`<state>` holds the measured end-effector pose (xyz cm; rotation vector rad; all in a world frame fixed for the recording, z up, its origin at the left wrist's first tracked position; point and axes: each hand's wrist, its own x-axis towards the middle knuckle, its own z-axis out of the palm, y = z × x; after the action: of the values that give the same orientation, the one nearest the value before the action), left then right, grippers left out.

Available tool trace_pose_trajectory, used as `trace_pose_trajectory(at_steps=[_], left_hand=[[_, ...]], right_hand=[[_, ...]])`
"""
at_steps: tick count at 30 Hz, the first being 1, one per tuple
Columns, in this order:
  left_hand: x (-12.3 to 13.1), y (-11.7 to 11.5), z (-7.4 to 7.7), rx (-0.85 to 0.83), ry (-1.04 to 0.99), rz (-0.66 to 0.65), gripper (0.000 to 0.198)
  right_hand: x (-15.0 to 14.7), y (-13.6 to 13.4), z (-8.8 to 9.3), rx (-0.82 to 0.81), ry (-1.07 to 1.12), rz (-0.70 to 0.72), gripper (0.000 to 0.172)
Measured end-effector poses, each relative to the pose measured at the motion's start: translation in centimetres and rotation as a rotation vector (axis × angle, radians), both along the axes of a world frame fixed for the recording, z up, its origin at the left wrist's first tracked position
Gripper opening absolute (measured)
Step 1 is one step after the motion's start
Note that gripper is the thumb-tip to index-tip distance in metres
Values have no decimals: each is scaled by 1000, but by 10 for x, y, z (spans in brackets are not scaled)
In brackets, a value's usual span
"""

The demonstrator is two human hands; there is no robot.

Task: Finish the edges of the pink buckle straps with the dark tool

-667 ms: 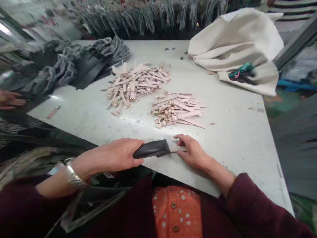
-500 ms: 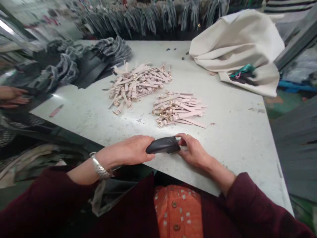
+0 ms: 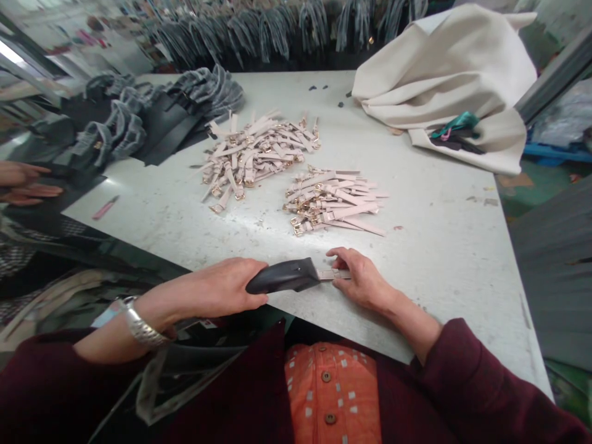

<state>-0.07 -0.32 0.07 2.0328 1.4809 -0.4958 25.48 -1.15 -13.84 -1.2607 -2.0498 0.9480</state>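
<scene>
My left hand is wrapped round the left end of a black, smooth, leather-like piece, held over the table's front edge. From its right end a short light strap sticks out. My right hand pinches the free end of that strap between thumb and fingers. Just beyond my hands lies a small pile of pale pink buckle straps, gold buckles mostly to the left. Behind it, further left, is a larger pile of the same straps.
Grey and black fabric pieces are heaped at the table's left. A co-worker's hands show at the far left, near a pink-handled tool. Cream cloth covers the back right corner of the white table.
My left hand has drawn the black piece to the left, away from my right hand. The light strap between them now shows. My right hand has hardly moved.
</scene>
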Motion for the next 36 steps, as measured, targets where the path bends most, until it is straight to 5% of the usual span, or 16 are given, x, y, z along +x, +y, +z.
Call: trace_pose_trajectory(at_steps=[6, 15, 22, 31, 36], left_hand=[[27, 8, -11, -59, -95, -13, 28], [-14, -5, -6, -114, -103, 93, 29], [1, -15, -16, 18, -146, 52, 24], [-20, -23, -17, 51, -144, 59, 26], [-7, -23, -23, 101, -147, 27, 25]], right_hand=[[0, -1, 6, -1, 11, -7, 52], [0, 0, 2, 60, -38, 23, 42], [4, 4, 16, 80, -10, 129, 16], [-1, 1, 7, 109, -108, 97, 16], [-2, 1, 7, 128, -117, 81, 15]])
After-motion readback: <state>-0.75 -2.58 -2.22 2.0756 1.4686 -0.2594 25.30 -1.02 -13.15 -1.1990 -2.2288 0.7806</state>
